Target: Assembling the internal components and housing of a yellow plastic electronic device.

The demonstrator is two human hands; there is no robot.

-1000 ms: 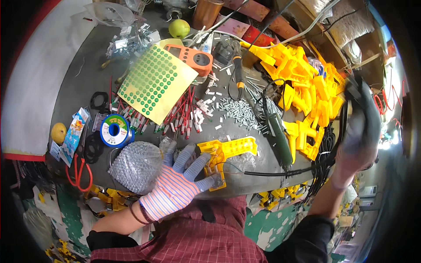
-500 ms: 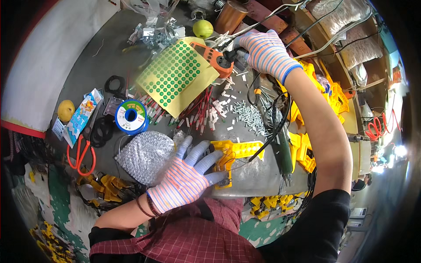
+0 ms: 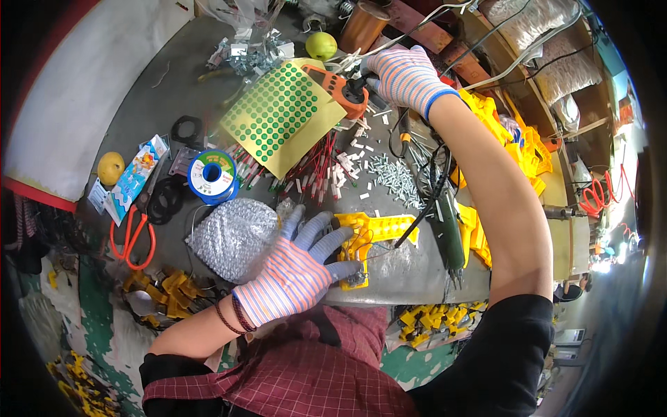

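Note:
My right hand (image 3: 411,78), in a striped glove, is closed on a black plug (image 3: 357,85). It holds the plug against the top of the orange power strip (image 3: 356,108); whether the prongs are in a socket cannot be made out. Nearer to me, my left hand (image 3: 290,276) lies with fingers spread, its fingertips at the left end of a yellow plastic housing (image 3: 390,227). A thin wire runs from that housing. Beside the left hand sits a bubble-wrap bundle (image 3: 233,238). A sheet of green round stickers (image 3: 274,115) partly covers the power strip.
A solder spool (image 3: 225,182), orange-handled scissors (image 3: 147,243) and a blue packet (image 3: 135,179) lie left. Small screws (image 3: 394,182) and red-wired parts (image 3: 316,163) spread across the middle. A dark green tool (image 3: 448,236) and yellow housings (image 3: 474,233) are right.
My right hand has shifted slightly left, bringing the black plug onto the power strip. The left hand stays spread by the yellow housing. The view has tilted a little.

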